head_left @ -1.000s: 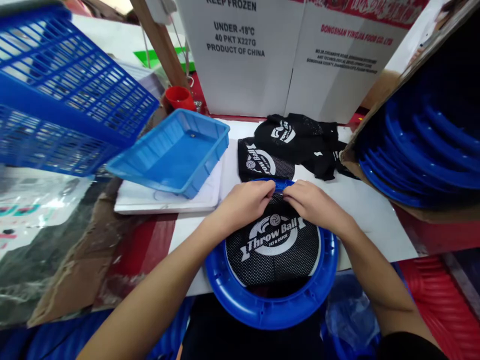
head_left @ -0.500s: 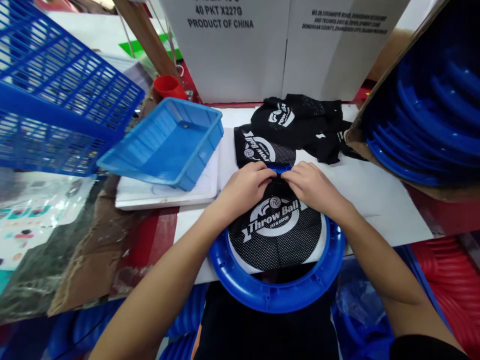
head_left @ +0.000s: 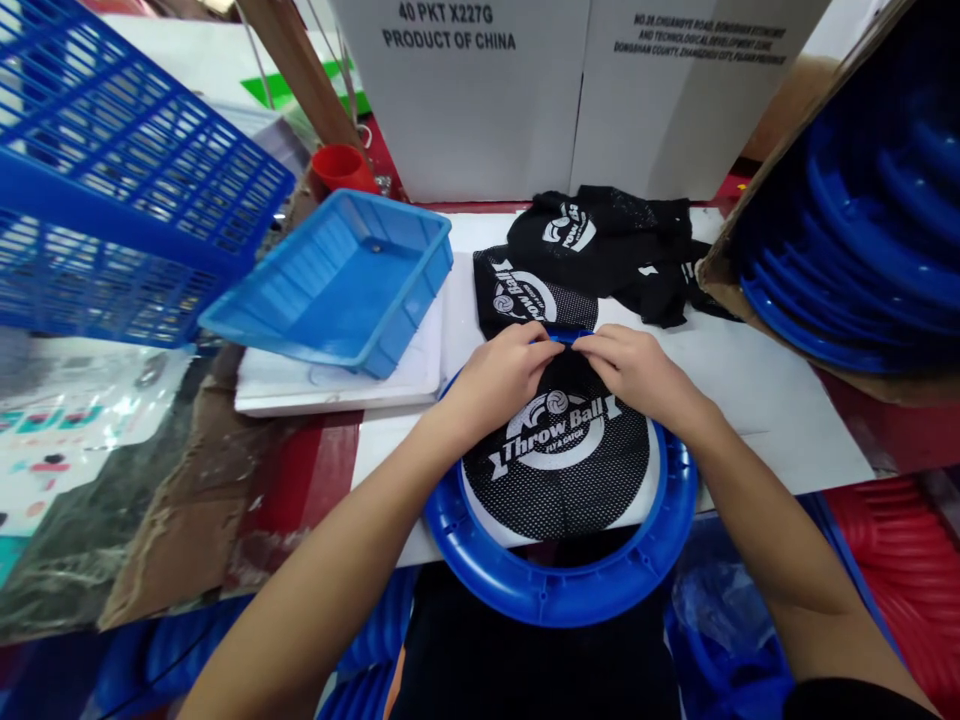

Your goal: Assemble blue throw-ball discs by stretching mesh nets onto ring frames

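Pinching the Throw Ball mesh (head_left: 555,495), left hand (head_left: 506,378) and right hand (head_left: 636,372) nearly closed, we are seemingly steadying its edge at the blue ring (head_left: 551,598).

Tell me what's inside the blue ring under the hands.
Inside the blue ring shows black mesh fabric printed "Throw Ball". The left hand and right hand cover parts of the ring's far side, so anything beneath is hidden.

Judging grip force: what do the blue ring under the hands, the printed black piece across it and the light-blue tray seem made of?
Blue ring: likely plastic, glossy, with bright highlights and molded notches. Printed black piece: probably matt mesh cloth; fine holes show lower down. Light-blue tray: seemingly plastic, satin, with ribbed molded walls.
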A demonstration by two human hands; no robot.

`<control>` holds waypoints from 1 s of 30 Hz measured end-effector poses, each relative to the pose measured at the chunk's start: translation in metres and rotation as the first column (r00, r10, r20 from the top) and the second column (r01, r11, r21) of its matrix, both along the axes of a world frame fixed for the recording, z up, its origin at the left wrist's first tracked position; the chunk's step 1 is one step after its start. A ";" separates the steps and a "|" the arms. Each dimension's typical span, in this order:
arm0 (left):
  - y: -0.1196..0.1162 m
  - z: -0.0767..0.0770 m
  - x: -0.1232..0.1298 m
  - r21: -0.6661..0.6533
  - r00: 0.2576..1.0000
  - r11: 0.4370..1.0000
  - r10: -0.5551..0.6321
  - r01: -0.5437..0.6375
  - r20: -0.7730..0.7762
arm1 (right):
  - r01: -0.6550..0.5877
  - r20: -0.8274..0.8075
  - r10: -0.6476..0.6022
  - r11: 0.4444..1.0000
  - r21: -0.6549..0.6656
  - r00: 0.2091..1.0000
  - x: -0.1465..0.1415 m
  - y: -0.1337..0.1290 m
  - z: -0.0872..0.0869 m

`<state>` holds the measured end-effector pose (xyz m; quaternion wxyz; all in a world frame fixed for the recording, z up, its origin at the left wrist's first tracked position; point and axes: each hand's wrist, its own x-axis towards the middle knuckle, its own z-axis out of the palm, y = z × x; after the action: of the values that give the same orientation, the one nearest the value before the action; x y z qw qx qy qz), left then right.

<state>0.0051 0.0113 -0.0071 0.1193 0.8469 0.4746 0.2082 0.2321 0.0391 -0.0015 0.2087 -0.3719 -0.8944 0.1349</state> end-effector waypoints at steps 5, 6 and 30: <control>-0.001 0.002 0.001 -0.004 1.000 1.000 0.008 -0.008 -0.024 | 0.000 -0.012 0.000 1.000 -0.008 1.000 0.001 0.002 0.000; 0.000 0.003 0.002 -0.005 1.000 1.000 0.011 -0.011 -0.017 | 0.003 -0.010 -0.003 1.000 -0.011 1.000 0.000 0.002 0.000; 0.013 0.009 0.005 -0.098 0.995 0.995 0.019 -0.029 -0.098 | 0.115 0.312 -0.173 0.974 0.194 0.934 -0.017 -0.016 -0.003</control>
<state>0.0096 0.0239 0.0015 0.1354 0.8433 0.4996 0.1445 0.2156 0.0227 -0.0045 0.0986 -0.4342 -0.8951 -0.0223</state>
